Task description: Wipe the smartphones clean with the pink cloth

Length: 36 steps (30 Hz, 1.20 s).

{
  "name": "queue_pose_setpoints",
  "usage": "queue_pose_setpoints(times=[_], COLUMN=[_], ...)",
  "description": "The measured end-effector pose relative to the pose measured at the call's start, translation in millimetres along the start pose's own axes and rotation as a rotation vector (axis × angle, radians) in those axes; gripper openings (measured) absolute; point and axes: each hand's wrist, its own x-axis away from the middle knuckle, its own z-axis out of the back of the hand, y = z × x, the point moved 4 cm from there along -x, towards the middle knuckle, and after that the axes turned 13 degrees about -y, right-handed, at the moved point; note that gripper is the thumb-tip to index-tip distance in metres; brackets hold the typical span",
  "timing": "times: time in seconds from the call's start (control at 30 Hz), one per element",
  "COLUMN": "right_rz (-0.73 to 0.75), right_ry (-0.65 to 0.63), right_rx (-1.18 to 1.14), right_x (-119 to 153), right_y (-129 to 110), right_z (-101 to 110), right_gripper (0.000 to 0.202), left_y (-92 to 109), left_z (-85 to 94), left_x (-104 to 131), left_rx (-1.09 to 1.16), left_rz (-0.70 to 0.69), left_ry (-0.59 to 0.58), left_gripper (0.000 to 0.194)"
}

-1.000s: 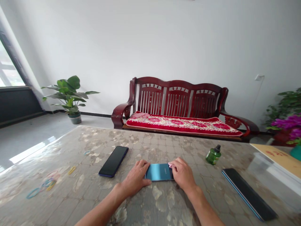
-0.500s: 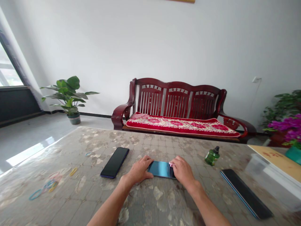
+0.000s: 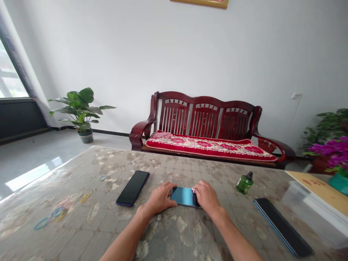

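The blue, glossy, flat smartphone [image 3: 182,196] lies on the table with a brownish-grey flower-patterned cover [image 3: 108,233], in front of the person and between the two hands. Its long side runs from left to right. Whether the side facing up is the screen or the back cannot be told with certainty.

The left hand [image 3: 161,197] is closed around the left end of this phone, with the thumb at the near edge and the fingers toward the far edge. The right hand [image 3: 207,195] is bent over the right end, and its fingers are pinching a small pale pink piece, probably cloth [image 3: 193,189], against the surface near the far edge. The two hands are apart from each other.

The step in hand seems to be the wiping of the upper face, with the left hand serving as a holder. A next stroke would call for light, even pressure from the right hand, while the left one keeps the phone from sliding.

To the left lies a black smartphone with a dark blue edge [image 3: 133,187]; to the right stands a small green spray bottle [image 3: 245,183], well apart from the hands.
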Motion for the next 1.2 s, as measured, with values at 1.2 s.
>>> queue_pose_setpoints(times=[1.2], right_rz=[-0.02], right_ry=[-0.005], right_rx=[-0.064], right_x=[43.3], right_y=[13.8], right_z=[-0.7], right_gripper=[0.03], left_y=[4.0], left_z=[-1.8], left_x=[-4.5], left_rx=[-0.023], left_rz=[-0.049], left_ry=[0.03], left_gripper=[0.055])
